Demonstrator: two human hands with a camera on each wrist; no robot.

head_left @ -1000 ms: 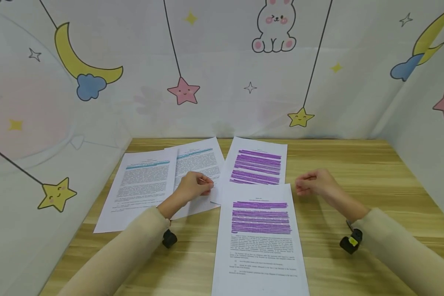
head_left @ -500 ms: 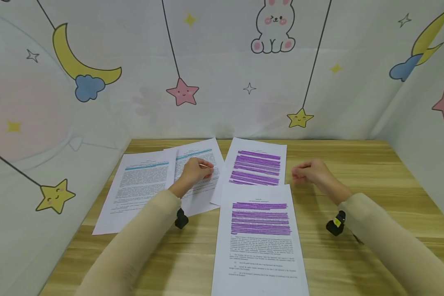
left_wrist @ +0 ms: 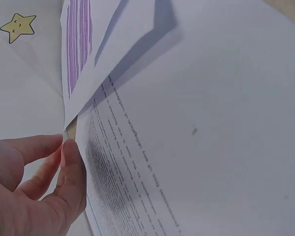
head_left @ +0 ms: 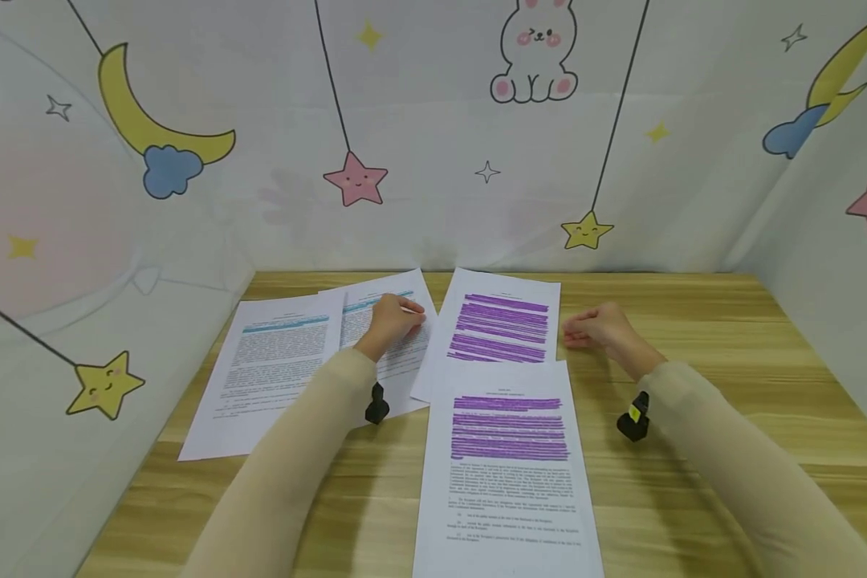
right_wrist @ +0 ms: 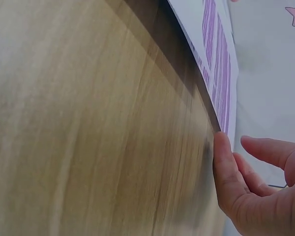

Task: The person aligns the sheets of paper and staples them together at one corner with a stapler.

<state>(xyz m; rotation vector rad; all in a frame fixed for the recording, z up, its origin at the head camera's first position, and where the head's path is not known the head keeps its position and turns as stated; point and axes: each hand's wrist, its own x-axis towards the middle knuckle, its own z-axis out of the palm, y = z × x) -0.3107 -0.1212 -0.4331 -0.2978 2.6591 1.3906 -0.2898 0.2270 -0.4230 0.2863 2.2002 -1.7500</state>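
My left hand (head_left: pixel 396 321) hovers over the right part of a printed sheet (head_left: pixel 405 385) with blue-highlighted lines. In the left wrist view its thumb and fingertips nearly meet, holding nothing, close to the corner of a purple-highlighted sheet (left_wrist: pixel 78 54). To the right of that back purple sheet (head_left: pixel 506 286), my right hand (head_left: pixel 601 331) has its fingertips right at the sheet's edge. Thumb and fingers stand apart in the right wrist view, with nothing between them. A second purple-highlighted sheet (head_left: pixel 509 498) lies in front, overlapping the back one's lower end.
Another blue-highlighted sheet (head_left: pixel 274 377) lies at the far left, overlapping its neighbour. All the papers rest on a wood-grain table (head_left: pixel 708 361). A white cloth backdrop (head_left: pixel 433 120) with cartoon stars and a rabbit rises behind and at both sides.
Both hands have moved away from me, toward the back of the table. The right hand has also come slightly left, nearer the back purple sheet. The papers lie as before.
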